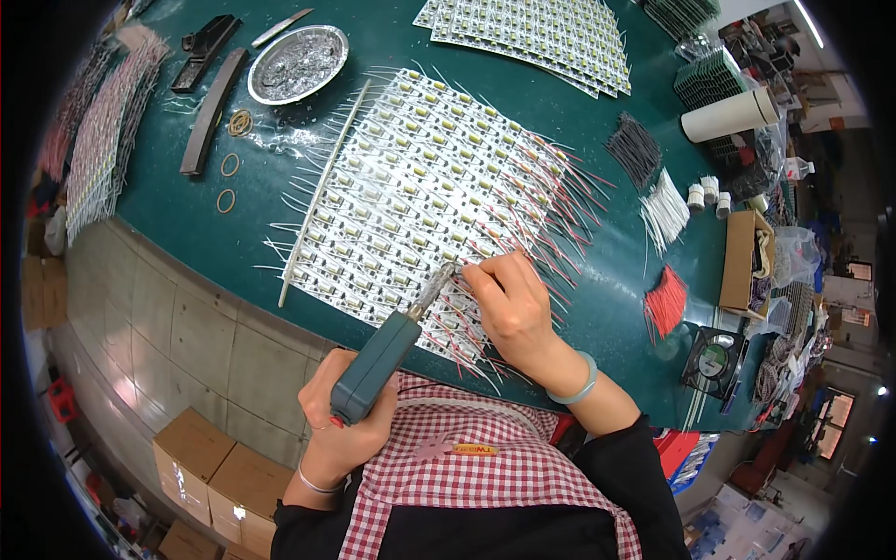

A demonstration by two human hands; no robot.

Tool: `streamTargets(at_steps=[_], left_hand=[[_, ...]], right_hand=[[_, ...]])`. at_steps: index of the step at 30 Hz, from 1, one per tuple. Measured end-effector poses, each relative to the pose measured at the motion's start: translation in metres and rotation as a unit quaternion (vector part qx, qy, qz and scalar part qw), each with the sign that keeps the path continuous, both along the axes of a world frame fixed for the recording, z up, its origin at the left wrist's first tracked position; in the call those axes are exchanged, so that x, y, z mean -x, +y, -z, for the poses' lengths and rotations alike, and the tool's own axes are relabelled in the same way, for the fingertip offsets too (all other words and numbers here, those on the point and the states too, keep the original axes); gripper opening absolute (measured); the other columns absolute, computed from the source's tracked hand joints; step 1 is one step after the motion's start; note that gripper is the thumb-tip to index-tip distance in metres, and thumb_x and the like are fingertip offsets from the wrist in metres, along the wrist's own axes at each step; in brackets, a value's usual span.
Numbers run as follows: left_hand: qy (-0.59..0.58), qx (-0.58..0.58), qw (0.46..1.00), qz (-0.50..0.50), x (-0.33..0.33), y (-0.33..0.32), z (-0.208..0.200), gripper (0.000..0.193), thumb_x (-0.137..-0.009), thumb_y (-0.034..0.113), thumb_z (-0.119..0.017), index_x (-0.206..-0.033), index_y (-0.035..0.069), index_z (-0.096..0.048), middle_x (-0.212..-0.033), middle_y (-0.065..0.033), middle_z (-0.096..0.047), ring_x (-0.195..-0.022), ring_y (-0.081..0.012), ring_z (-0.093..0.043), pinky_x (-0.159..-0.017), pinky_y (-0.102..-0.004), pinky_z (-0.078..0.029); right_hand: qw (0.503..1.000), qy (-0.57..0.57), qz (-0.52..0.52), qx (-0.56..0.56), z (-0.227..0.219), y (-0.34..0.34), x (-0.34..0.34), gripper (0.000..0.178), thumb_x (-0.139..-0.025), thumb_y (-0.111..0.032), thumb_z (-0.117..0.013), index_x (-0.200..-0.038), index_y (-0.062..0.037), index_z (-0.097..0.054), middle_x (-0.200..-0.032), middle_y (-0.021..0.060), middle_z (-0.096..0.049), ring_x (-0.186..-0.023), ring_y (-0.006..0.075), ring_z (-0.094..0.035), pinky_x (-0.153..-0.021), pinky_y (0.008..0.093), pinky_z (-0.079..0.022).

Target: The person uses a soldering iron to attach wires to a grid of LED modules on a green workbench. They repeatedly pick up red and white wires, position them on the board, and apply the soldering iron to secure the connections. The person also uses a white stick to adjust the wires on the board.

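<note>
My left hand [347, 411] is wrapped round the dark green handle of a soldering gun [376, 366]. Its metal tip points up and right onto a large sheet of white circuit boards [401, 201]. The boards carry rows of yellowish parts, with thin white wires along the left edge and red and white wires along the right. Beside the tip, my right hand [511, 303] pinches a thin wire over the lower right of the sheet; the fingers mostly hide it. A pale narrow strip [322, 201] lies along the sheet's left side.
Bundles of black wires [634, 149], white wires [665, 213] and red wires [665, 303] lie right, near a small fan [715, 358] and cardboard box [744, 263]. A metal bowl [298, 63] stands far left. More boards [532, 42] are stacked at the back.
</note>
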State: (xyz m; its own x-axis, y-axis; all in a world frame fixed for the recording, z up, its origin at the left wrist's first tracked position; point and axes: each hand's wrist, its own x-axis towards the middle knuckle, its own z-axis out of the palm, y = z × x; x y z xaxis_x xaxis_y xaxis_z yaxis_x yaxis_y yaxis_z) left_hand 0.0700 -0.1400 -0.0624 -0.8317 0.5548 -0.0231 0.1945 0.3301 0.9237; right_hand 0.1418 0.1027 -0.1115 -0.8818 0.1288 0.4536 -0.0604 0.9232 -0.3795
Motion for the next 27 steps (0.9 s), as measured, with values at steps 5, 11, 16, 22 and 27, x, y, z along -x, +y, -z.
streamTargets(at_steps=[5,11,16,22,27], left_hand=[[0.039,-0.005,0.999,0.001,-0.001,0.000,-0.004,0.016,-0.077,-0.007,-0.078,-0.089,-0.003,-0.069,-0.084,-0.0123,-0.068,-0.069,-0.0224,-0.067,-0.062,-0.0319,-0.052],[0.045,0.006,0.999,-0.003,-0.001,-0.007,-0.004,0.020,-0.077,-0.007,-0.078,-0.095,-0.006,-0.071,-0.094,-0.0147,-0.072,-0.077,-0.0215,-0.070,-0.068,-0.0314,-0.055],[0.005,-0.016,1.000,-0.024,-0.005,-0.008,-0.002,0.023,-0.076,-0.007,-0.078,-0.098,-0.007,-0.071,-0.097,-0.0166,-0.073,-0.080,-0.0225,-0.072,-0.071,-0.0315,-0.056],[0.041,-0.003,0.999,-0.011,-0.003,-0.014,-0.003,0.024,-0.076,-0.007,-0.078,-0.099,-0.008,-0.071,-0.098,-0.0178,-0.073,-0.081,-0.0239,-0.072,-0.072,-0.0323,-0.057],[0.038,-0.001,0.999,-0.013,-0.005,-0.017,-0.002,0.023,-0.076,-0.007,-0.078,-0.098,-0.008,-0.071,-0.098,-0.0177,-0.073,-0.082,-0.0244,-0.072,-0.072,-0.0323,-0.056]], right_hand=[[1.000,0.001,-0.001,0.000,0.002,0.000,0.000,0.029,-0.075,0.003,-0.068,-0.104,0.0021,-0.067,-0.092,0.0111,-0.059,-0.081,0.0276,-0.059,-0.066,0.0369,-0.051],[1.000,0.002,0.001,0.001,0.002,0.000,0.000,0.030,-0.074,0.004,-0.068,-0.104,0.0018,-0.067,-0.092,0.0112,-0.059,-0.081,0.0278,-0.059,-0.066,0.0370,-0.051],[1.000,0.003,0.005,0.007,0.001,-0.002,0.001,0.030,-0.074,0.005,-0.067,-0.103,0.0012,-0.067,-0.092,0.0104,-0.060,-0.080,0.0277,-0.059,-0.067,0.0370,-0.051],[0.999,0.012,0.013,0.032,-0.010,-0.014,-0.007,0.029,-0.073,0.006,-0.069,-0.102,0.0010,-0.069,-0.089,0.0093,-0.060,-0.080,0.0268,-0.060,-0.066,0.0373,-0.050],[0.998,-0.001,0.009,0.059,-0.004,-0.018,-0.011,0.030,-0.072,0.008,-0.070,-0.102,0.0009,-0.068,-0.088,0.0096,-0.059,-0.078,0.0275,-0.058,-0.066,0.0377,-0.049]])
